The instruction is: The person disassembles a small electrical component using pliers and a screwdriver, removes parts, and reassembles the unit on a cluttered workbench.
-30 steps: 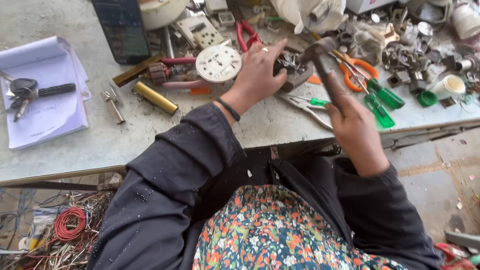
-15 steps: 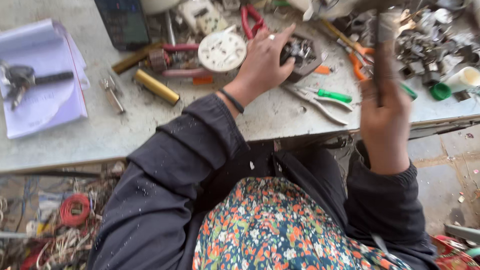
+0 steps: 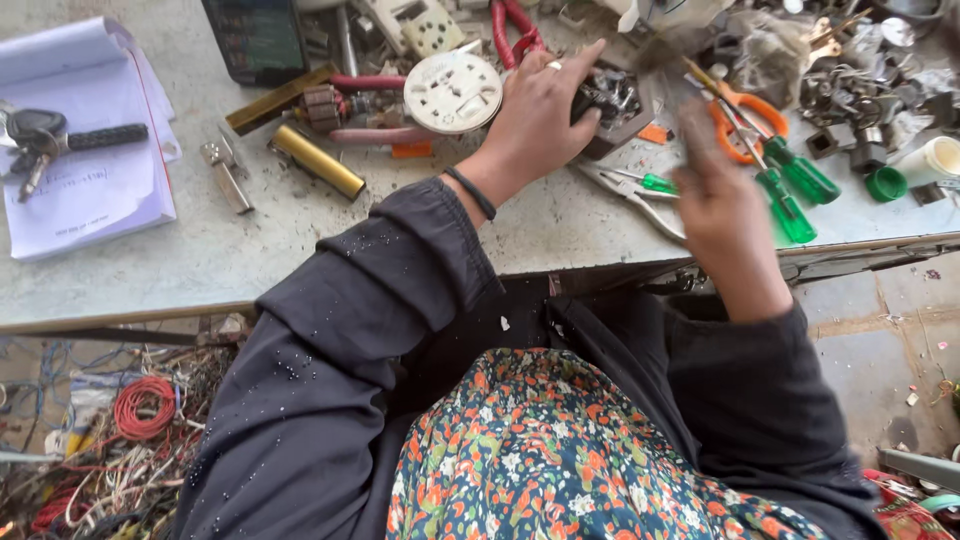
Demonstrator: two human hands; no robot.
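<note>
Hammer (image 3: 668, 50) blurred; right hand (image 3: 722, 205) grips.

A notepad (image 3: 85, 170) lies at the table's (image 3: 200, 270) left end, keys (image 3: 35, 135) on it; screwdrivers (image 3: 790, 195) lie right; wire coils (image 3: 140, 410) below.

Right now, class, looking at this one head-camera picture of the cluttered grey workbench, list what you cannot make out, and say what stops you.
- Tool in the right hand: its head is motion-blurred.
- Small dark metal part under the left hand: the fingers cover most of it.
- Dark rectangular device: cut off by the top edge.
- Red-handled pliers: jaws lie beyond the top edge.
- Writing on the pale blue notepad: too small to read.
</note>
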